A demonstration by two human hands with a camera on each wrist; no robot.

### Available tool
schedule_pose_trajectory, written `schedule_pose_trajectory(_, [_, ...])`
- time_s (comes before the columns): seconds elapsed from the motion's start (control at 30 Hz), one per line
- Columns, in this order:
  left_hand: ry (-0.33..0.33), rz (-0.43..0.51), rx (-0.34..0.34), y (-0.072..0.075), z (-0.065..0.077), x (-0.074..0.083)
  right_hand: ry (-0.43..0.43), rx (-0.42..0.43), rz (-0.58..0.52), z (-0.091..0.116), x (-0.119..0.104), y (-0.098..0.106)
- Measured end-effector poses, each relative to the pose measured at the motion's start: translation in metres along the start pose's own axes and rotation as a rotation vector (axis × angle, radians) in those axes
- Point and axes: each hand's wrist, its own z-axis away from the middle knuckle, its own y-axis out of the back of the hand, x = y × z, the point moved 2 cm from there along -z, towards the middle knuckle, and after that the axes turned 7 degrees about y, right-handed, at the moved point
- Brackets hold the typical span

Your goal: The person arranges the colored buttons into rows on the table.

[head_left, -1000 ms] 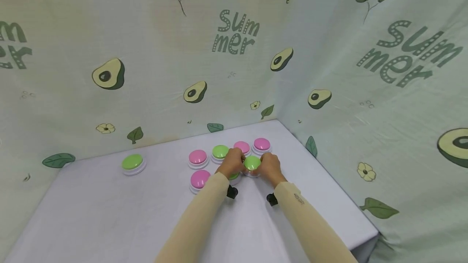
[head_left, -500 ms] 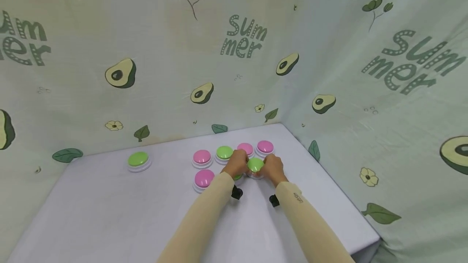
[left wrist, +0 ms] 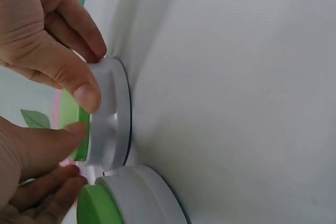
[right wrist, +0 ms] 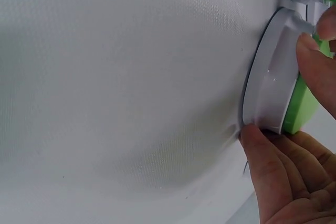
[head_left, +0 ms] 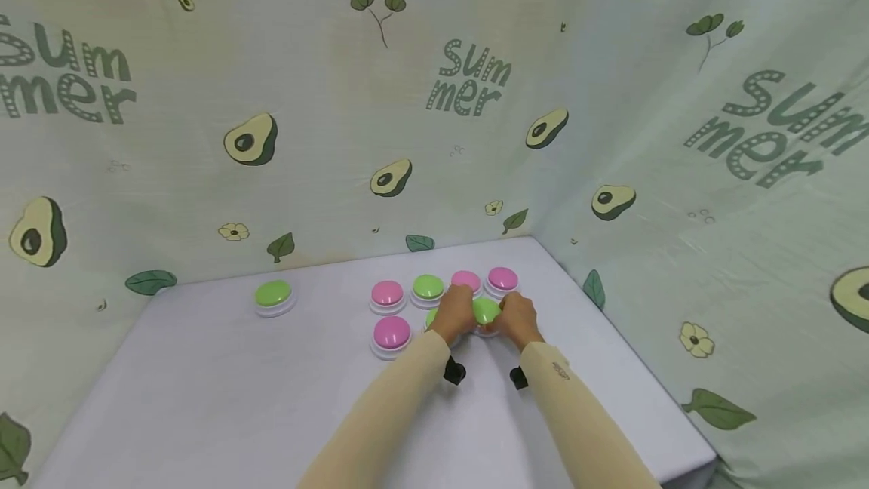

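Note:
A green dome push button point(head_left: 485, 311) on a round white base stands on the white table between my two hands. My left hand point(head_left: 455, 314) pinches its left side, the thumb on the green dome edge in the left wrist view. From the other side my right hand point(head_left: 520, 318) grips it, its fingers point(right wrist: 262, 156) along the white base and its thumb on the front. A second green button point(left wrist: 98, 205) sits close beside the held one, partly covered by my left hand in the head view. Behind the hands are a pink button point(head_left: 465, 281) and another pink button point(head_left: 503, 278).
To the left stand a green button point(head_left: 428, 286), a pink button point(head_left: 387, 293) and a magenta button point(head_left: 391, 333). Farther left is a lone green button point(head_left: 273, 293). A patterned cloth point(head_left: 305, 134) rises behind and right of the table point(head_left: 224, 376).
The head view has turned slightly left, so the scene sits farther right and lower. My left hand has shifted a little right, uncovering the second green button's left side. Both hands stay at the same button.

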Motion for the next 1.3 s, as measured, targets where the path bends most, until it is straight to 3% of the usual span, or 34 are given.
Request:
schedule_pose_trajectory(0.13, [-0.034, 0.093, 0.048, 0.016, 0.008, -0.012, 0.0, -0.021, 0.01, 0.0, -0.005, -0.004])
schedule_pose_trajectory(0.3, [-0.052, 0.216, 0.118, 0.05, 0.015, -0.041, 0.024, -0.059, 0.01, 0.0, -0.009, -0.006])
schedule_pose_trajectory(0.5, [0.046, 0.233, 0.219, 0.092, 0.026, -0.096, 0.044, -0.089, 0.017, -0.003, -0.008, -0.004])
schedule_pose_trajectory(0.67, [0.172, 0.227, 0.245, 0.111, 0.044, -0.143, 0.088, -0.107, 0.093, -0.007, -0.007, -0.002])
schedule_pose_trajectory(0.87, [0.179, 0.195, 0.292, 0.13, 0.07, -0.18, 0.133, -0.131, 0.218, 0.002, -0.014, -0.005])
schedule_pose_trajectory(1.0, [0.205, 0.196, 0.314, 0.141, 0.081, -0.197, 0.171, -0.121, 0.189, 0.005, -0.038, -0.016])
schedule_pose_trajectory(1.17, [0.21, 0.214, 0.342, 0.156, 0.089, -0.216, 0.256, -0.073, 0.128, 0.0, -0.09, -0.032])
schedule_pose_trajectory(1.3, [0.227, 0.22, 0.37, 0.169, 0.096, -0.232, 0.303, -0.082, 0.082, -0.002, -0.128, -0.049])
